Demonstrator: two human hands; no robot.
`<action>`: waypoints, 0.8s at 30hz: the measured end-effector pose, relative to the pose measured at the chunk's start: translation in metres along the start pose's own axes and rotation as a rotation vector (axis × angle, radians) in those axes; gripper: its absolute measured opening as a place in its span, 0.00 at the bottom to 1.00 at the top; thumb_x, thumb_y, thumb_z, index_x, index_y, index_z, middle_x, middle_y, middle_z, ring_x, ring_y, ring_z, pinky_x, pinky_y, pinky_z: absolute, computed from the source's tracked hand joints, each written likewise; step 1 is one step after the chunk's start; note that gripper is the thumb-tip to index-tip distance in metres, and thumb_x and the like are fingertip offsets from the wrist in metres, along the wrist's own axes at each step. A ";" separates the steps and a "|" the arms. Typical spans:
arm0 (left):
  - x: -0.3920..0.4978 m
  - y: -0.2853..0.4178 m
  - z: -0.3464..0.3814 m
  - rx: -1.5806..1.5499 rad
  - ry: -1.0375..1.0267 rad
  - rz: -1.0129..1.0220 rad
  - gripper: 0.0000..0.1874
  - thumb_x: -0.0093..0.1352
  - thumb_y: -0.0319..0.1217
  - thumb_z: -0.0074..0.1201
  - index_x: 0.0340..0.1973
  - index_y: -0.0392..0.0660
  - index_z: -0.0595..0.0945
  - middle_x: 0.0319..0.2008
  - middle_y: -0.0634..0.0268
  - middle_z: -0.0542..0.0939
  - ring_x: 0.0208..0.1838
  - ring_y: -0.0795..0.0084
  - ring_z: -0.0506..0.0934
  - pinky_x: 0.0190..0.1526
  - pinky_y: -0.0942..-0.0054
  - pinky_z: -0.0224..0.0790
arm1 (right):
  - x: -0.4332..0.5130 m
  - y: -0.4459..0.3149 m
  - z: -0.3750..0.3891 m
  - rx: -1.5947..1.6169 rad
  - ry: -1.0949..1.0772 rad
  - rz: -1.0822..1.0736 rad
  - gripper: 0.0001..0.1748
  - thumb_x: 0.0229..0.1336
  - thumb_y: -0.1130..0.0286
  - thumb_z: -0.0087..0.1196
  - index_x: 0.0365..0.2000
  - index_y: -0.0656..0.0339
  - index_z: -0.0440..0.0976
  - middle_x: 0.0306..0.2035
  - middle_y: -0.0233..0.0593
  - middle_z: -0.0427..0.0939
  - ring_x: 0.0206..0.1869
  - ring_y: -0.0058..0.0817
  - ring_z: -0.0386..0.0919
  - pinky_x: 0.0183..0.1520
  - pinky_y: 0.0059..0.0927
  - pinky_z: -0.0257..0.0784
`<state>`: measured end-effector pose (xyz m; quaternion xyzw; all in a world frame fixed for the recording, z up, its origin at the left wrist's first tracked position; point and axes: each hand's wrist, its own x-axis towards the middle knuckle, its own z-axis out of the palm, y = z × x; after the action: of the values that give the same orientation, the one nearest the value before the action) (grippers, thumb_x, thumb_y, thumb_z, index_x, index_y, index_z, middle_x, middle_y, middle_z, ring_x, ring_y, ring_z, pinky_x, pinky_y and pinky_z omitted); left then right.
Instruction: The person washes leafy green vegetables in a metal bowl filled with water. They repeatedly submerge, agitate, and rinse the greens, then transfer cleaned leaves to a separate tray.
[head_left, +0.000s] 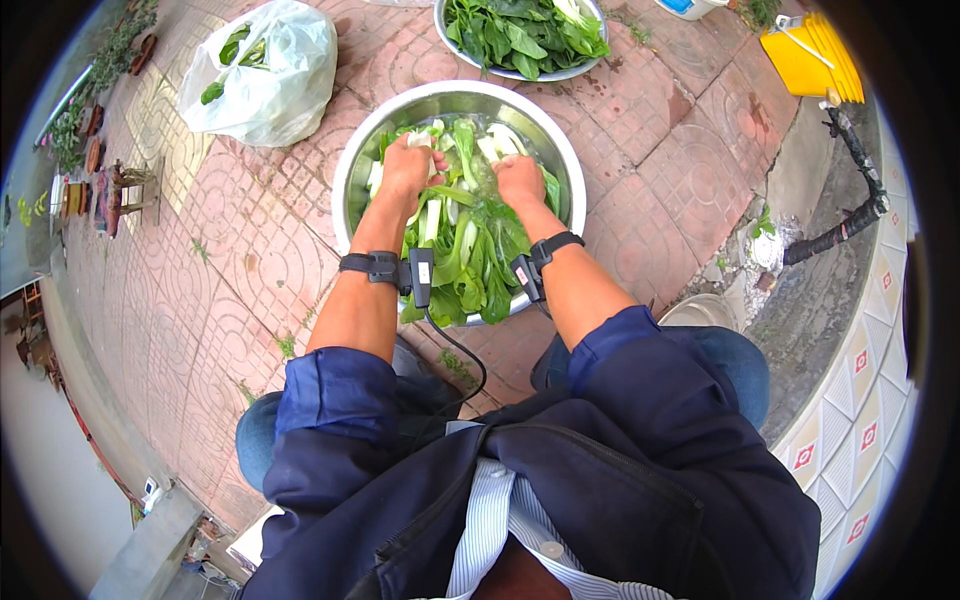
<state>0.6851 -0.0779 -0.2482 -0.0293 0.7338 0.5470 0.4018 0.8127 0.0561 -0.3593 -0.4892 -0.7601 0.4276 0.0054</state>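
A wide metal basin (342, 180) stands on the paving before me, with water and leafy bok choy (469, 255) in it. My left hand (406, 171) is over the basin's left side, its fingers closed around pale bok choy stems (420, 140). On the other side, my right hand (519, 180) is curled around a white-stemmed bok choy (504, 139), its grip partly hidden by the knuckles. Loose leaves hang over the near rim. Both wrists carry black straps with small cabled devices.
Beyond the basin, a second metal bowl (441, 30) holds dark leafy greens. A translucent plastic bag (292, 82) with greens sits at the far left. To the right are a yellow bucket (810, 56), a bent dark branch (844, 225) and a pale container (701, 310) beside my knee.
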 end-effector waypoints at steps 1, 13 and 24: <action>0.000 0.000 0.002 -0.029 -0.005 -0.004 0.15 0.72 0.24 0.45 0.54 0.41 0.76 0.41 0.60 0.81 0.40 0.66 0.82 0.42 0.64 0.80 | 0.001 -0.003 -0.003 0.214 -0.083 0.011 0.13 0.60 0.63 0.63 0.39 0.61 0.83 0.36 0.49 0.86 0.38 0.43 0.85 0.42 0.44 0.78; 0.003 0.005 0.002 -0.260 -0.019 0.138 0.26 0.72 0.28 0.61 0.62 0.36 0.71 0.46 0.59 0.83 0.38 0.70 0.80 0.38 0.67 0.78 | -0.013 -0.072 -0.016 1.015 -0.578 -0.129 0.13 0.67 0.71 0.60 0.46 0.70 0.81 0.41 0.40 0.86 0.38 0.23 0.81 0.45 0.26 0.76; 0.000 0.004 -0.022 -0.201 0.154 0.239 0.19 0.70 0.18 0.51 0.56 0.34 0.71 0.37 0.48 0.84 0.36 0.59 0.86 0.33 0.64 0.82 | 0.002 -0.037 -0.006 0.100 -0.188 -0.072 0.21 0.56 0.57 0.71 0.42 0.63 0.82 0.40 0.45 0.86 0.42 0.32 0.85 0.46 0.32 0.77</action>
<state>0.6713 -0.0944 -0.2432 -0.0238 0.7022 0.6578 0.2715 0.7870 0.0557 -0.3325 -0.4186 -0.7519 0.5087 -0.0262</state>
